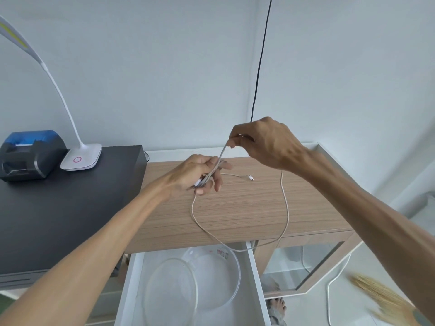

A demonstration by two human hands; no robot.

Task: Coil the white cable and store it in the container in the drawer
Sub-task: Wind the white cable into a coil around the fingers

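The white cable (pixel 286 208) runs in folded strands between both hands above the wooden cabinet top (pixel 247 208). My left hand (pixel 200 175) grips the lower end of the bundle. My right hand (pixel 263 142), higher and to the right, pinches the upper bend. A long loose loop hangs down over the cabinet's front edge, and one plug end (pixel 250 177) lies on the wood. Below, the white drawer (pixel 255 278) stands open with a clear round container (pixel 226 274) and its clear lid (pixel 171 285) inside.
A black unit (pixel 58 220) at the left carries a blue-and-black printer (pixel 30 156) and a white desk lamp (pixel 81 158). A black cord (pixel 259 67) hangs down the wall. A glass-fronted compartment (pixel 303 262) is at the lower right, with a straw broom (pixel 386 300) and another white cable (pixel 329 292) on the floor.
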